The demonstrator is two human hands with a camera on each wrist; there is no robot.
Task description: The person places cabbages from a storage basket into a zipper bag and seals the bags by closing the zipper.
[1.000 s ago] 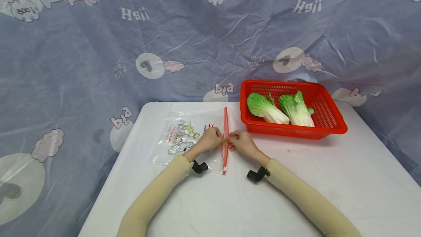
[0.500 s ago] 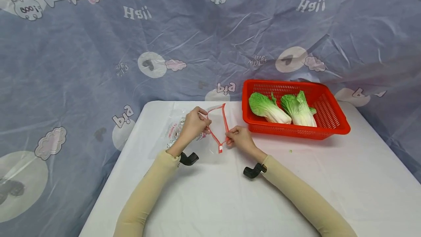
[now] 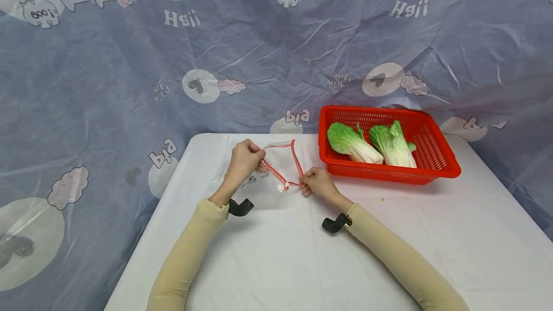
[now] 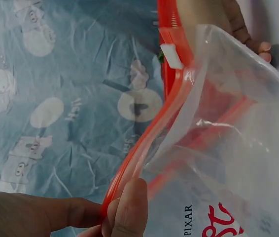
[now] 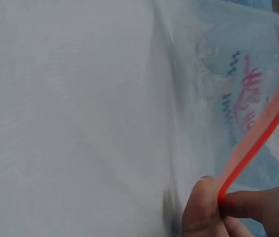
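A clear zip bag (image 3: 270, 193) with printed figures and a red zip edge lies on the table, its mouth held wide apart. My left hand (image 3: 245, 160) pinches the near-left red edge between thumb and finger and lifts it. In the left wrist view the red zip strip (image 4: 144, 133) runs up from those fingers to a white slider (image 4: 171, 56). On the other side my right hand (image 3: 318, 182) pinches the opposite red edge (image 5: 258, 133), low over the table. Red and black lettering shows through the plastic in both wrist views.
A red plastic basket (image 3: 389, 175) stands at the back right of the white table (image 3: 285, 263), holding two heads of Chinese cabbage (image 3: 354, 149). A small green scrap (image 3: 382, 199) lies in front of it. A patterned grey-blue cloth (image 3: 259, 37) hangs behind the table.
The bag's red edges, close together one second ago, are now spread apart. My left hand has moved left and up with its edge; the right hand has shifted only slightly.
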